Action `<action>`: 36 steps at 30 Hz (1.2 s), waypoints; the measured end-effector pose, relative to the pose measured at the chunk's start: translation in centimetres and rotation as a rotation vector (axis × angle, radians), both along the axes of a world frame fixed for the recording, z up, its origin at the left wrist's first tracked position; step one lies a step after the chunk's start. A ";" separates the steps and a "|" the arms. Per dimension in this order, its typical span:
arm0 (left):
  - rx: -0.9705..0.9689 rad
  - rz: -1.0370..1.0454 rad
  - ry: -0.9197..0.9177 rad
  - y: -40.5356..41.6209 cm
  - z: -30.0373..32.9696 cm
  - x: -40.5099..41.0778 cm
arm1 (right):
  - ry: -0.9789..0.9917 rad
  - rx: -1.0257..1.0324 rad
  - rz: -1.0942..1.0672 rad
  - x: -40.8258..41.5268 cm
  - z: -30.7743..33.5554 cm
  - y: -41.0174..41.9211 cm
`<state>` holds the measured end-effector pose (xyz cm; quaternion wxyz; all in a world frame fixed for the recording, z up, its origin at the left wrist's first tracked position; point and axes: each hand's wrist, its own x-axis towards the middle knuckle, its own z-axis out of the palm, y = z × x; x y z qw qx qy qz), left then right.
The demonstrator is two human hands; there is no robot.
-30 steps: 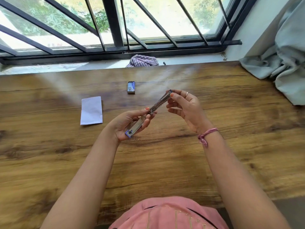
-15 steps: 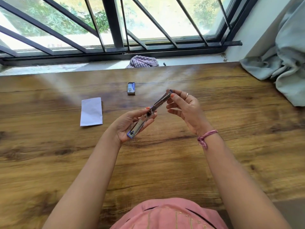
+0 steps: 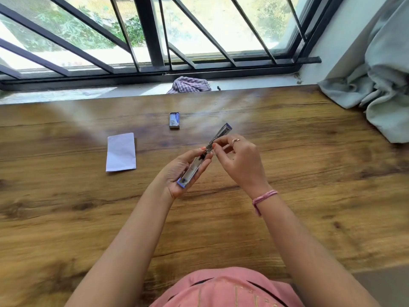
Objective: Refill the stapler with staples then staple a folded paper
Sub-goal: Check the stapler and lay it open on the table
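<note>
Head view: both hands hold opened stapler; staple box beyond.

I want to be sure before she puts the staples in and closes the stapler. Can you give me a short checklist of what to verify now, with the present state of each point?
1. Stapler swung open: ok, its two halves lie stretched out in one line.
2. Stapler held steady: ok, the left hand grips its near half above the table.
3. Right hand at the work point: ok, its fingertips pinch at the stapler's middle.
4. A staple strip between those fingertips: cannot tell, too small and blurred.
5. Staple box at hand: ok, it lies on the table beyond the hands.
6. Folded paper ready: ok, flat on the table, left of the hands.
</note>
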<state>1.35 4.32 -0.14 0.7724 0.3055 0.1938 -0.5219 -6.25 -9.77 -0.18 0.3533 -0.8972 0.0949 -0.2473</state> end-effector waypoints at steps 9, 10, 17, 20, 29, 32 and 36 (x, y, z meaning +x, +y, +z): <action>0.036 0.076 -0.072 -0.2 -0.6 -0.8 | 0.090 -0.275 0.034 0.5 0.4 -0.3; 0.048 0.079 -0.091 -0.2 -0.7 -0.9 | 0.102 -0.271 0.055 0.5 0.5 -0.5; 0.119 0.053 -0.222 -0.2 -0.3 -0.9 | 0.062 -0.046 0.094 0.2 0.3 -1.0; 0.113 0.049 -0.224 -0.4 -0.4 -0.9 | 0.047 0.045 0.057 0.1 0.1 -1.2; 0.105 0.040 -0.143 0.1 -1.2 -0.6 | 0.050 -0.312 0.201 -0.7 -0.4 -2.3; 0.099 0.025 -0.163 0.2 -1.3 -0.7 | 0.045 -0.278 0.263 -0.9 -0.7 -2.2; 0.058 0.016 -0.124 0.0 -1.2 -0.9 | 0.029 -0.143 0.278 -0.9 -0.9 -2.2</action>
